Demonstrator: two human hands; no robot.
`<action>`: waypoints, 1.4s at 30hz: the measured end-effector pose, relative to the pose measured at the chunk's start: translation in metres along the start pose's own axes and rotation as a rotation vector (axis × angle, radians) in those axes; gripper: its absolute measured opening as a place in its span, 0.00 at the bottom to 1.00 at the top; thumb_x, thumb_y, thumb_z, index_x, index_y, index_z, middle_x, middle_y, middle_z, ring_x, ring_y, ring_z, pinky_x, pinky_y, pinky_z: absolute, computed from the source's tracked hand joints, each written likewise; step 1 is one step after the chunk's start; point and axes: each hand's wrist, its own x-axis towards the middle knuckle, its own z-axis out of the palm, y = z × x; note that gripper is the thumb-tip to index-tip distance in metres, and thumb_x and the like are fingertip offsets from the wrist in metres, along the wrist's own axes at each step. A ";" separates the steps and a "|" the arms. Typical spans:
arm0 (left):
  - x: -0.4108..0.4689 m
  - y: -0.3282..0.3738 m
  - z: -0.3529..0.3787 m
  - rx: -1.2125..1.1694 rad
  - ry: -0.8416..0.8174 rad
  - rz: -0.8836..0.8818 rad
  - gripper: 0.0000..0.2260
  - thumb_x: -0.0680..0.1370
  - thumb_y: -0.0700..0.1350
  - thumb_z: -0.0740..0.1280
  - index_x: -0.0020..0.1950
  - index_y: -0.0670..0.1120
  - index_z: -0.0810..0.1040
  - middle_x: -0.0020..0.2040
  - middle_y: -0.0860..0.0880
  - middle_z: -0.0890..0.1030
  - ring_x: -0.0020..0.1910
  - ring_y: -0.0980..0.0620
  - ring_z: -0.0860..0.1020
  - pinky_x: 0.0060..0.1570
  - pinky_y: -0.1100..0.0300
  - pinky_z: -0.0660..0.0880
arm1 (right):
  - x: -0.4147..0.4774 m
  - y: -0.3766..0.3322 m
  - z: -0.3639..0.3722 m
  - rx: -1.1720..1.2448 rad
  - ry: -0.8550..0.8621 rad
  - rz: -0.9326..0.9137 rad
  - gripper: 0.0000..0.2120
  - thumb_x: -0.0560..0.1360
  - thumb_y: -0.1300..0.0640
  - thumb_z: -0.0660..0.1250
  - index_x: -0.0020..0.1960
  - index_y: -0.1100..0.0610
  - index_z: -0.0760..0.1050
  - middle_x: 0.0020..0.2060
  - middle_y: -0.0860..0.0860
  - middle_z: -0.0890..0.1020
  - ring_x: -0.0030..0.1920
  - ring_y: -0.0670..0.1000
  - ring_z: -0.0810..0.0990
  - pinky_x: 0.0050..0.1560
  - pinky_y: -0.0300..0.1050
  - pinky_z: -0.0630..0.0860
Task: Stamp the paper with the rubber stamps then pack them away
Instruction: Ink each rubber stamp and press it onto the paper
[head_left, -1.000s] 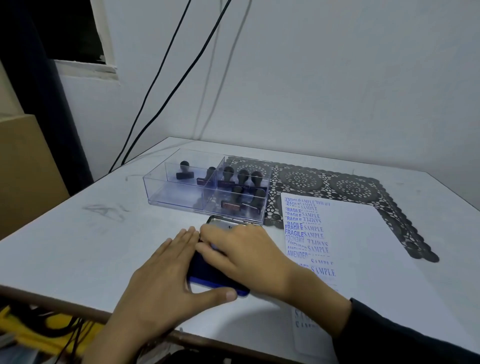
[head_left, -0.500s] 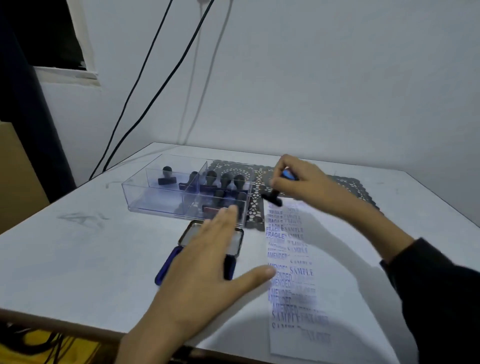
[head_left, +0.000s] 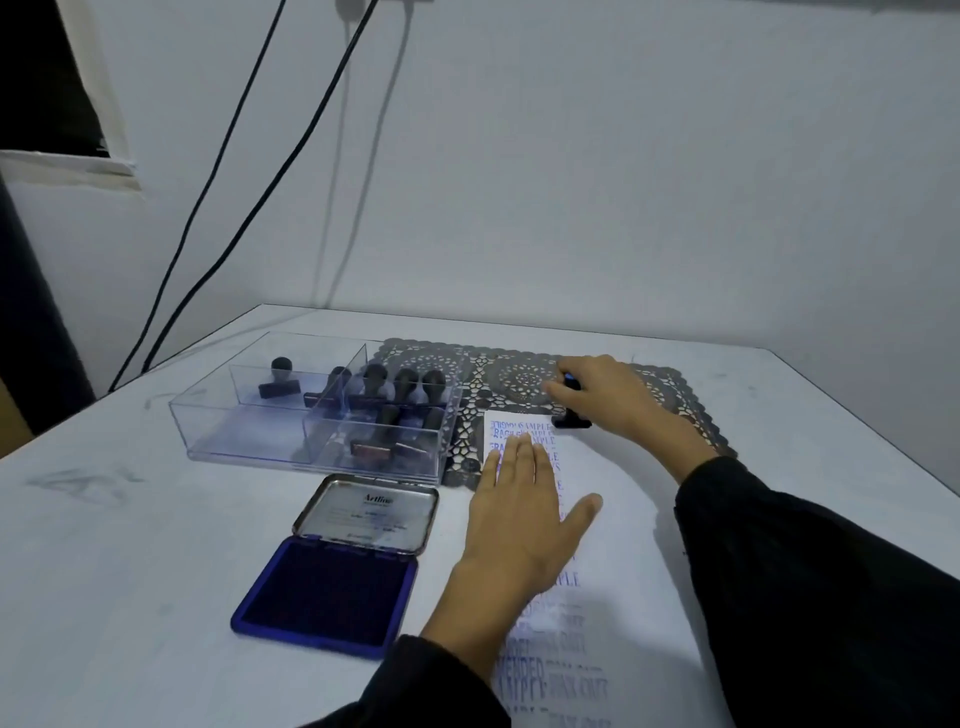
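White paper (head_left: 628, 540), printed down its left side with rows of blue impressions, lies at centre right of the frame on a pale counter (head_left: 130, 545); its far edge overlaps a dark lace mat (head_left: 514, 374). The left hand (head_left: 524, 514) rests flat on the paper's left part, fingers (head_left: 519, 457) straight and close together, thumb spread to the right. The right hand (head_left: 608, 395), at the paper's far edge, has its fingers curled and clamped on the handle of a black rubber stamp (head_left: 571, 421), whose base sits upright on the sheet's top edge. At lower left of centre a blue ink pad (head_left: 327, 597) lies open, its metal lid (head_left: 366, 514) folded back. Beyond it stands a clear plastic box (head_left: 249, 431) with dividers, holding several dark stamps (head_left: 400, 384) in its far and right compartments. Two black cables (head_left: 249, 208) run down the wall at upper left.
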 end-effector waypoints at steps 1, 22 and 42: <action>0.000 0.000 0.000 -0.003 0.007 -0.001 0.51 0.61 0.68 0.27 0.78 0.41 0.41 0.78 0.45 0.41 0.77 0.51 0.38 0.73 0.54 0.34 | 0.000 0.002 0.002 0.002 -0.002 -0.005 0.16 0.79 0.51 0.61 0.35 0.56 0.64 0.28 0.51 0.71 0.30 0.51 0.66 0.30 0.45 0.58; 0.004 0.000 0.001 0.030 0.030 -0.002 0.49 0.62 0.67 0.28 0.78 0.41 0.43 0.79 0.44 0.43 0.77 0.51 0.39 0.74 0.54 0.35 | -0.020 0.004 0.034 -0.118 0.256 0.008 0.11 0.79 0.54 0.58 0.40 0.55 0.64 0.24 0.46 0.66 0.26 0.49 0.65 0.26 0.43 0.55; -0.131 -0.114 -0.059 -0.407 0.453 -0.151 0.37 0.64 0.75 0.57 0.72 0.66 0.63 0.71 0.72 0.59 0.70 0.72 0.57 0.70 0.64 0.58 | -0.040 -0.101 -0.042 0.501 0.223 0.032 0.15 0.76 0.52 0.64 0.32 0.53 0.69 0.27 0.48 0.73 0.27 0.46 0.70 0.36 0.44 0.66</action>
